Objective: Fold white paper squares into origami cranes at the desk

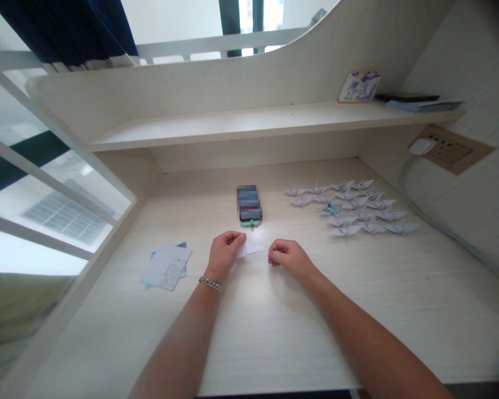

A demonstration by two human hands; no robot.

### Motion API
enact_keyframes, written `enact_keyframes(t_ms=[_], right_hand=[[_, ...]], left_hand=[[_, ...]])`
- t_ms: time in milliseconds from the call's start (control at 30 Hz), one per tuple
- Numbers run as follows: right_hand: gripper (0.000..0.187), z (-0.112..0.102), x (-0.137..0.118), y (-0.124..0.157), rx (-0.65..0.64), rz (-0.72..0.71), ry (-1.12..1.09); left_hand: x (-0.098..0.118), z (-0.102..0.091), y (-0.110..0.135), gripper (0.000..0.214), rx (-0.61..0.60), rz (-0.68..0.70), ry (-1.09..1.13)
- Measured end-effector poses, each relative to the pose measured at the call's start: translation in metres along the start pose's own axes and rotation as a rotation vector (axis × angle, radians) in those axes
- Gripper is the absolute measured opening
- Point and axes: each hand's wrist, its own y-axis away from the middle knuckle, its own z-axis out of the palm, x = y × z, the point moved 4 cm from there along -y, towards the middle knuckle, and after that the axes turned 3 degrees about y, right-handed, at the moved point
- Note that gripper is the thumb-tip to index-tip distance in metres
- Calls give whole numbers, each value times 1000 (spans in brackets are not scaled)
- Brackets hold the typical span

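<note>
My left hand (pixel 227 254) pinches a small piece of folded white paper (pixel 250 247) between thumb and fingers, just above the desk. The paper narrows to a point on its right side, close to my right hand (pixel 289 255). That hand is closed, thumb against curled fingers. Whether it touches the paper tip or has anything inside is hidden. Several folded white paper cranes (pixel 360 217) stand in rows on the right of the desk, with one blue crane (pixel 330 209) among them. On the left lies a loose stack of white and blue paper sheets (pixel 166 267), the top one bearing handwriting.
Beyond my hands lies a phone (pixel 250 204) with a blurred screen and a green edge. Above the desk (pixel 249 332) runs a shelf (pixel 233 123) holding a small packet (pixel 360 87) and dark flat items. A grey cable (pixel 436 221) hangs from the wall socket (pixel 455 148).
</note>
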Motion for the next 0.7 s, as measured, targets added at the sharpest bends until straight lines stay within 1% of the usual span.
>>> enact_keyframes(t_ms=[33, 100, 167, 267, 400, 467, 567, 700], right_hand=[[9, -1, 1, 0, 10, 9, -16], [9, -3, 0, -1, 43, 23, -53], [12, -4, -1, -1, 80, 33, -94], [18, -4, -4, -1, 108, 36, -127], [20, 0, -6, 0, 55, -16, -84], [21, 1, -4, 0, 27, -26, -61], [24, 1, 0, -2, 24, -13, -81], [24, 1, -1, -2, 27, -29, -96]], left_hand=[[0, -4, -1, 27, 37, -2, 35], [0, -8, -3, 27, 67, 2, 93], [0, -8, -2, 26, 64, 5, 121], [0, -1, 1, 24, 28, 3, 102], [-1, 9, 4, 24, -54, -11, 40], [-3, 11, 5, 24, -57, -23, 17], [-6, 11, 4, 26, -37, -40, 12], [-12, 16, 4, 29, -80, -60, 61]])
